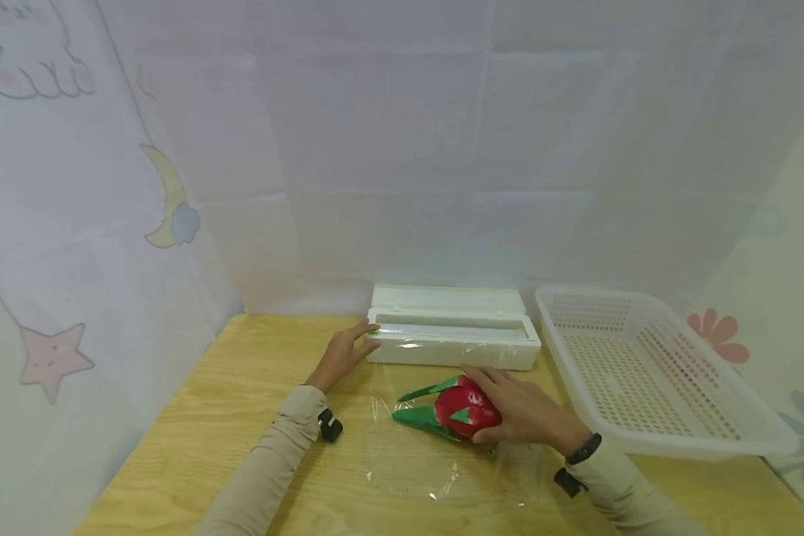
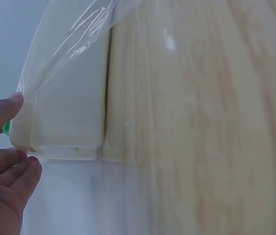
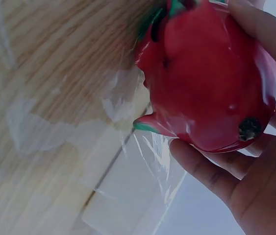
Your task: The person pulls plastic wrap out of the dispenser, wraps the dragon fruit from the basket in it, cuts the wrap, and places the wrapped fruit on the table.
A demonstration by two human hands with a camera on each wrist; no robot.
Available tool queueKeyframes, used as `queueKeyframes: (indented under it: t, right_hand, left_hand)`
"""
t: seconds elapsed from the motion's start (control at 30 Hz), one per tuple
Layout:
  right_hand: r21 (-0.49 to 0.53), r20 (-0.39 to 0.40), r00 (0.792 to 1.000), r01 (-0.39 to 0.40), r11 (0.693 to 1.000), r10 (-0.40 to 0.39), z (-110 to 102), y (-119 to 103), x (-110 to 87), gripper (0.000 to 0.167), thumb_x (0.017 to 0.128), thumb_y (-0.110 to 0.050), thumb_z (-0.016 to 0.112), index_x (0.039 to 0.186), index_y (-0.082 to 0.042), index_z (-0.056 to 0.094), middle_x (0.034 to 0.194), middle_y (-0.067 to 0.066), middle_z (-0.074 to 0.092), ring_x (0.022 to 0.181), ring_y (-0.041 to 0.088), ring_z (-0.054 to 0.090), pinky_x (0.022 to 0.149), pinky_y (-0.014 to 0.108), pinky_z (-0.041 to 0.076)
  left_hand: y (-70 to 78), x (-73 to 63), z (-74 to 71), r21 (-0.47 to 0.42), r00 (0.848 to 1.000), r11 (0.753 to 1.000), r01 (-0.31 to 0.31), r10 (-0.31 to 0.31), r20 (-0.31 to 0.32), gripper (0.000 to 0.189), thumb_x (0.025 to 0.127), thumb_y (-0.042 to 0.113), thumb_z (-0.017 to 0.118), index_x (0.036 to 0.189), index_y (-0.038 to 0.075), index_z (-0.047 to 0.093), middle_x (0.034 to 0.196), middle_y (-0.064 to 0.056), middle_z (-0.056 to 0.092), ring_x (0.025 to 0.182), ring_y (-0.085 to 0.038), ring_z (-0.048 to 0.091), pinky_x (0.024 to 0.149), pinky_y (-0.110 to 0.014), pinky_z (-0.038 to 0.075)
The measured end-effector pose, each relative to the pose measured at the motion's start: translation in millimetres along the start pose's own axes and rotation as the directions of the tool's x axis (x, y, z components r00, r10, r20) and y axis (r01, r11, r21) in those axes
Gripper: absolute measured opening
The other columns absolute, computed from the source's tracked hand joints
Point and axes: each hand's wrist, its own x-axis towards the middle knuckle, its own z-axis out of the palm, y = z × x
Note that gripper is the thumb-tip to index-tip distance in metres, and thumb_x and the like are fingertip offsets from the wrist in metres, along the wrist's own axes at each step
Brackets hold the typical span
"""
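My right hand [image 1: 525, 408] grips a red dragon fruit [image 1: 450, 406] with long green leaf tips pointing left. In the right wrist view the fingers curl round the fruit's stem end, where a dark scar [image 3: 250, 128] shows. A sheet of clear cling film [image 1: 442, 480] spreads over the table under and around the fruit. It comes out of a white cling film box [image 1: 452, 353] whose lid [image 1: 447, 299] stands raised behind it. My left hand [image 1: 342, 356] holds the box's left end between thumb and fingers, the thumb beside a green piece [image 2: 6, 128] there.
A white perforated plastic basket [image 1: 697, 439] stands at the right of the wooden table [image 1: 241, 387]. Pale cloth [image 1: 402, 164] with cartoon prints hangs behind and at both sides. Small black cameras are strapped to both wrists.
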Motion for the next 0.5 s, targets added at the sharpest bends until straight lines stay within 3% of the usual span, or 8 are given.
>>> queueKeyframes:
  t: [0.1, 0.27, 0.3, 0.5]
  right_hand:
    - [0.049, -0.004, 1.0, -0.026, 0.998, 0.026, 2.3, 1.4, -2.5, 0.106, 0.074, -0.05, 0.086, 0.155, -0.012, 0.029, 0.141, 0.017, 0.048, 0.119, 0.037, 0.055, 0.08, 0.053, 0.055]
    - [0.091, -0.021, 0.998, -0.05, 0.995, 0.052, 6.6, 4.3, -6.7, 0.111, 0.073, -0.053, 0.085, 0.156, -0.011, 0.026, 0.145, 0.019, 0.043, 0.119, 0.038, 0.056, 0.08, 0.051, 0.056]
    - [0.092, -0.028, 0.998, -0.05, 0.995, 0.053, 7.5, 4.6, -7.6, 0.112, 0.073, -0.054, 0.085, 0.156, -0.01, 0.025, 0.147, 0.019, 0.042, 0.12, 0.039, 0.055, 0.08, 0.052, 0.056]
    - [0.108, -0.079, 0.996, -0.028, 0.994, 0.037, 11.4, 5.9, -13.5, 0.115, 0.073, -0.048, 0.087, 0.157, -0.005, 0.022, 0.154, 0.023, 0.034, 0.128, 0.044, 0.05, 0.087, 0.056, 0.053]
  left_hand:
    - [1.5, -1.7, 0.8, -0.005, 1.0, 1.0, 0.011, -0.011, 0.002, 0.04, 0.096, 0.024, 0.069, 0.13, 0.003, 0.065, 0.142, -0.027, 0.049, 0.119, -0.045, 0.058, 0.103, -0.056, 0.043]
    - [0.4, -0.8, 0.0, -0.003, 1.0, 1.0, 0.027, -0.027, 0.011, 0.041, 0.096, 0.025, 0.069, 0.13, 0.003, 0.064, 0.143, -0.026, 0.049, 0.122, -0.044, 0.057, 0.105, -0.055, 0.042]
    - [0.1, -0.5, -0.5, -0.002, 1.0, 1.0, 0.026, -0.026, 0.012, 0.041, 0.095, 0.025, 0.069, 0.13, 0.004, 0.064, 0.143, -0.026, 0.049, 0.128, -0.044, 0.051, 0.105, -0.055, 0.042]
    - [2.6, -0.3, -2.5, -0.002, 0.999, 1.0, 0.025, -0.025, 0.028, 0.044, 0.095, 0.025, 0.069, 0.133, 0.003, 0.062, 0.145, -0.026, 0.047, 0.13, -0.044, 0.049, 0.106, -0.055, 0.041]
